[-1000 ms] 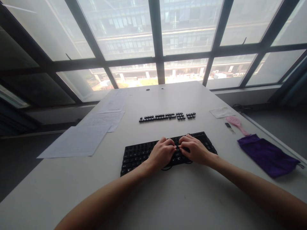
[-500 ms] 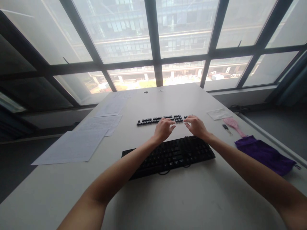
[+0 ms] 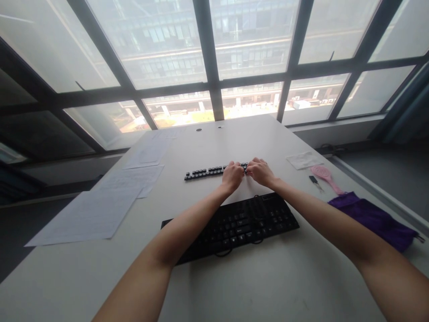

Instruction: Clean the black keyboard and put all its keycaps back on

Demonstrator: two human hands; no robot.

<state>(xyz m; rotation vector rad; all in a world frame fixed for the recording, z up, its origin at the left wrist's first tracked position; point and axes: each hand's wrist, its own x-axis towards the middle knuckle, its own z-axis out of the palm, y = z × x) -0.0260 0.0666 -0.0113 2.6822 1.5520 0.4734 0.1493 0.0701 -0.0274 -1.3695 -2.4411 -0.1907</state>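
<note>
the left hand (image 3: 233, 175) and the right hand (image 3: 259, 171) are curled close together, fingertips bent down to a line of small black keycaps (image 3: 203, 173); whether either hand is pinching a cap or only touching the line i cannot tell, since the knuckles hide the contact. the caps seem set in long rows beyond the keyboard (image 3: 248, 221) so that their order is kept and both arms can reach them, and the near gap between the hands suggests that small pieces there are being handled with care. the line's right part is covered by the hands, so its end and any gaps there cannot be made out. the keyboard lies nearer the body, slightly askew, its left portion crossed by the left forearm; in that dark surface it is hard to say which keys are capped, and only loops of its cable (image 3: 224, 254) peek out at the near edge. farther out, papers (image 3: 87, 217) overlap on the left, their print too faint to read, while a purple pouch (image 3: 372, 219), partly behind the right forearm, and a pink brush-like thing (image 3: 323, 173) sit aside on the right, probably to leave working room
</note>
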